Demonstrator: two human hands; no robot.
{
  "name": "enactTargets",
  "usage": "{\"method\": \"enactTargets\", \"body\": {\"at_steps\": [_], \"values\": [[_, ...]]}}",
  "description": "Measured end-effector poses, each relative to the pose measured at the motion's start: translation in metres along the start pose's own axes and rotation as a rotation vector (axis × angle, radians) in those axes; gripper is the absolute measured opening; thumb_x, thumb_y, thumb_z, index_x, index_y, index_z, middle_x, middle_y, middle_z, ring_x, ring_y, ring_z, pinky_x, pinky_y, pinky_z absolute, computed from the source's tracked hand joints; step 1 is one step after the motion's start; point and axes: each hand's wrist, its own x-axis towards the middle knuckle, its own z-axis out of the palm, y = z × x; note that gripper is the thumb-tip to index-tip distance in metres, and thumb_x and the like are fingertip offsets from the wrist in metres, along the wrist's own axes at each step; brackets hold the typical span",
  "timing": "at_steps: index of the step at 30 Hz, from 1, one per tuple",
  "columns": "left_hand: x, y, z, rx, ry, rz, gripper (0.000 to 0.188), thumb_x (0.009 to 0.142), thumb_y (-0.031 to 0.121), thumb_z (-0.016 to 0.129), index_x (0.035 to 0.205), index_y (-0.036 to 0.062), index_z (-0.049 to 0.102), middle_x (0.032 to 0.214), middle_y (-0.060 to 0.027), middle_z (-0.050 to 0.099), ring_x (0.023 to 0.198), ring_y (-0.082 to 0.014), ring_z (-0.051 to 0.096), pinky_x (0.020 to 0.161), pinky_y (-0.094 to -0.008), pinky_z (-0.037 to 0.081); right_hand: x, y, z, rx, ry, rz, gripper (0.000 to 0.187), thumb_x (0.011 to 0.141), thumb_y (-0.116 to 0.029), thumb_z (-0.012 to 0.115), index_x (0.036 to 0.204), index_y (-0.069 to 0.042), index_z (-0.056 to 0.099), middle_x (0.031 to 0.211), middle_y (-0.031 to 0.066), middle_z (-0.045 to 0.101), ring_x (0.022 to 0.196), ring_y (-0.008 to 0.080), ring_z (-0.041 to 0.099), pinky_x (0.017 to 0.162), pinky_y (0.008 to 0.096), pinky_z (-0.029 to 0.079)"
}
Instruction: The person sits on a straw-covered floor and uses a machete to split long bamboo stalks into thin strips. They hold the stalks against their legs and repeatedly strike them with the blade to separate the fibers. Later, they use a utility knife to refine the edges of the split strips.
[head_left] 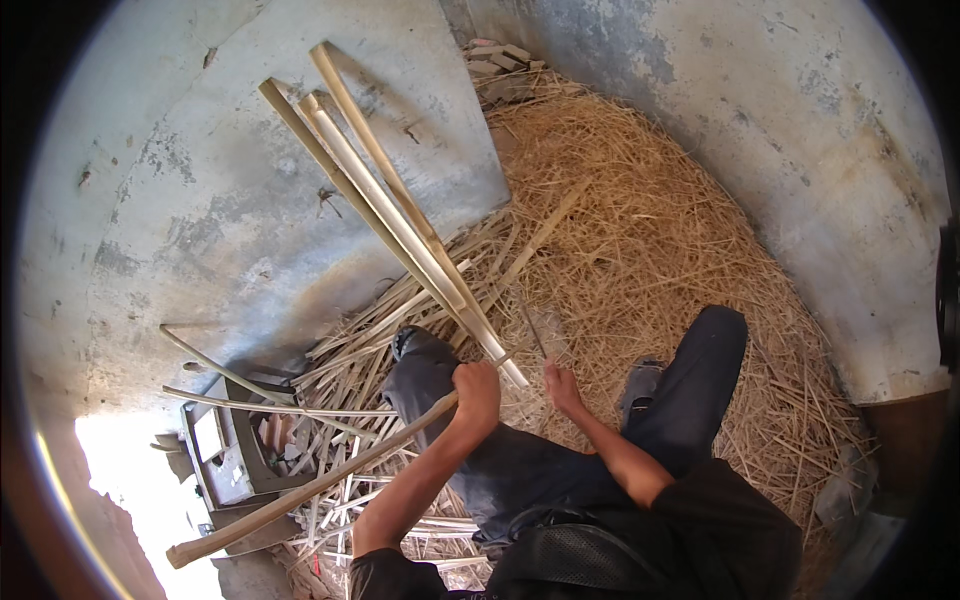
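Plainly, the left hand [477, 392] grips a long strip [320, 484] and the right hand [563, 387] a thin tool [534, 331].

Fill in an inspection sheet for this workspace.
Surface: straw-like shavings cover much of the ground.
Job's things: a long strip and a thin tool, both held; three poles lean at the left wall.
Clutter: loose strips heaped below the poles; a boxy casing at left; bricks in the far corner.
Hands: left closed on the long strip; right closed on the tool.
Cables: nothing seen.
Surroundings: stained, patchy walls.
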Motion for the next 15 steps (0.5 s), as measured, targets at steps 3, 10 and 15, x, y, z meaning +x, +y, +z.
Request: {"method": "enactTargets", "body": {"at_steps": [3,10,15], "values": [[0.001,0.002,0.003,-0.05,-0.077,-0.039,0.01,0.085,0.016,0.068,0.081,0.0207,0.076,0.074,0.0021,0.072,0.074,-0.0155,0.074,0.052,-0.0313,0.045,-0.014,0.001,-0.006,0.015,-0.079,0.359,0.064,0.104,-0.057,0.044,0.066,-0.005,0.051,0.054,0.0053,0.05,0.046,0.0181,0.048,0.049,0.0353,0.042],[0.007,-0.006,-0.005,-0.087,-0.101,-0.025,0.012,0.085,0.015,0.068,0.08,0.02,0.078,0.077,-0.0004,0.074,0.078,-0.0174,0.075,0.055,-0.0311,0.048,-0.005,-0.003,0.004,-0.202,0.05,-0.16,0.068,0.104,-0.058,0.042,0.07,0.0,0.051,0.061,0.0104,0.054,0.056,0.0228,0.055,0.058,0.0399,0.045],[0.004,-0.003,0.003,-0.085,-0.122,-0.04,0.013,0.086,0.014,0.068,0.081,0.0198,0.078,0.077,0.0,0.074,0.078,-0.0178,0.075,0.055,-0.0308,0.049,-0.007,-0.032,0.006,-0.07,-0.013,-0.262,0.071,0.103,-0.06,0.04,0.077,0.004,0.056,0.068,0.0156,0.058,0.068,0.0311,0.06,0.07,0.0473,0.046]]}}
